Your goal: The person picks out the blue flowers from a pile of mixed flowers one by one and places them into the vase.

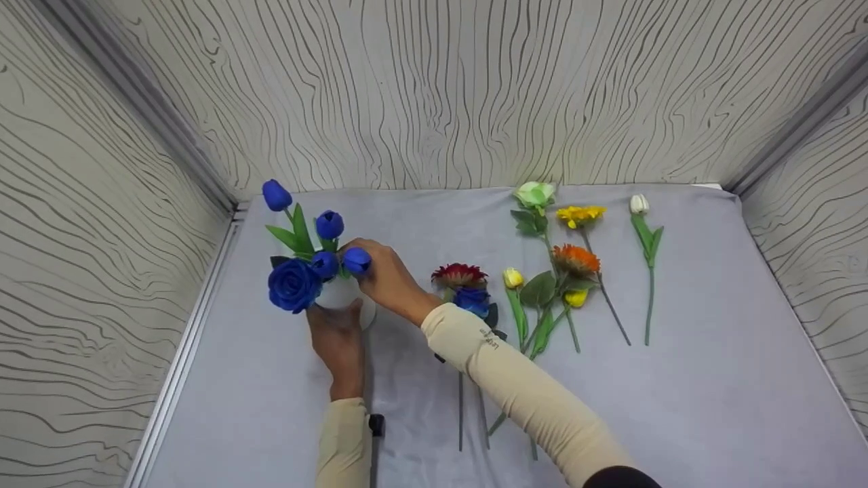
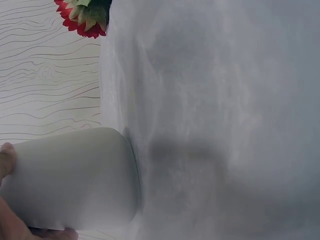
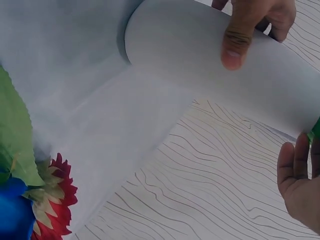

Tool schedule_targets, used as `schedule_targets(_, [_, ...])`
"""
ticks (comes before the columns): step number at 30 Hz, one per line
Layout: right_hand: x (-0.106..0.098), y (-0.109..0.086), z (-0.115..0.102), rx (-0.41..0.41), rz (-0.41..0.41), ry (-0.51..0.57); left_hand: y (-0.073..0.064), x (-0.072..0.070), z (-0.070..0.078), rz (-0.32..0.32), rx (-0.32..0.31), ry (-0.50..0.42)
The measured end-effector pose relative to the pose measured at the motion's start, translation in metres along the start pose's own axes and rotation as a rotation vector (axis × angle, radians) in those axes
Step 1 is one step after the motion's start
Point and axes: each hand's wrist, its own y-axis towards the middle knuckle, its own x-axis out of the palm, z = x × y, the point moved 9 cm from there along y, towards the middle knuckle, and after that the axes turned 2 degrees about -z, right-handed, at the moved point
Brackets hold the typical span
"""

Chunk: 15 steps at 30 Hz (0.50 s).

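Note:
A smooth white vase (image 1: 337, 296) stands upright at the left of the cloth. My left hand (image 1: 339, 344) grips its side, with the thumb (image 3: 234, 47) along the wall in the right wrist view. At the vase mouth, my right hand (image 1: 388, 276) pinches a blue tulip (image 1: 357, 261) low on its green part (image 3: 314, 131). Other blue tulips (image 1: 329, 224) and a large blue rose (image 1: 294, 285) rise from the vase; one tulip (image 1: 277, 195) leans out to the back left. The stem ends inside the vase are hidden.
Right of the vase lie a red flower (image 1: 460, 275) and a blue rose (image 1: 472, 301), partly behind my right sleeve (image 1: 529, 379). Farther right are yellow tulips (image 1: 513, 278), an orange flower (image 1: 576, 260), a yellow flower (image 1: 580, 216), a pale green rose (image 1: 536, 194) and a white tulip (image 1: 639, 204). Patterned walls (image 1: 434, 95) surround the table.

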Motion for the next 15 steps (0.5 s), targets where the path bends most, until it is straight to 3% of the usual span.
schedule_targets(15, [0.0014,-0.0008,0.0011,0.014,0.014,-0.146,0.001,-0.0011,-0.0004,0.003,-0.004,0.027])
